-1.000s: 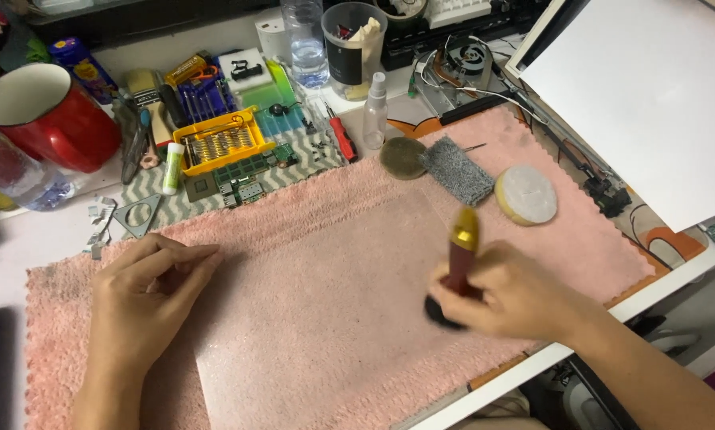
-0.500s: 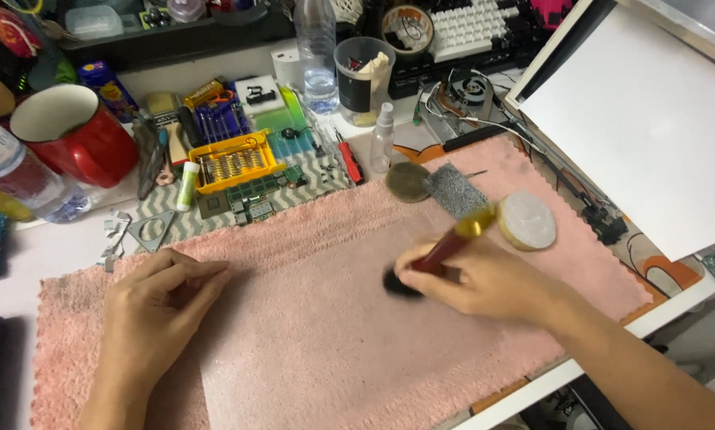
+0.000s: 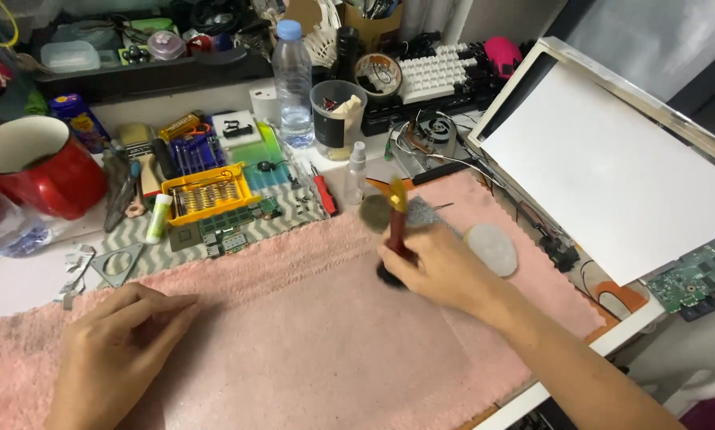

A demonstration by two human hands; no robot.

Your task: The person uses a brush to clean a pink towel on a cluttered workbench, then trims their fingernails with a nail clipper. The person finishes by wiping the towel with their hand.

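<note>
A red-handled brush with a gold ferrule (image 3: 395, 231) is gripped by the right hand (image 3: 441, 267), bristles on the pink towel (image 3: 309, 350). The left hand (image 3: 118, 350) is laid flat, empty. Beyond it, small bits are held in a yellow plastic tray (image 3: 207, 193).

White desk (image 3: 23, 280), pink towel (image 3: 309, 318) spread across, red mug (image 3: 43, 167), water bottle (image 3: 293, 84), grey chevron mat (image 3: 166, 255)

The desk is bright, with soft shadows. The right hand (image 3: 441, 267) and its red-and-yellow brush (image 3: 395, 231) look blurry.
</note>
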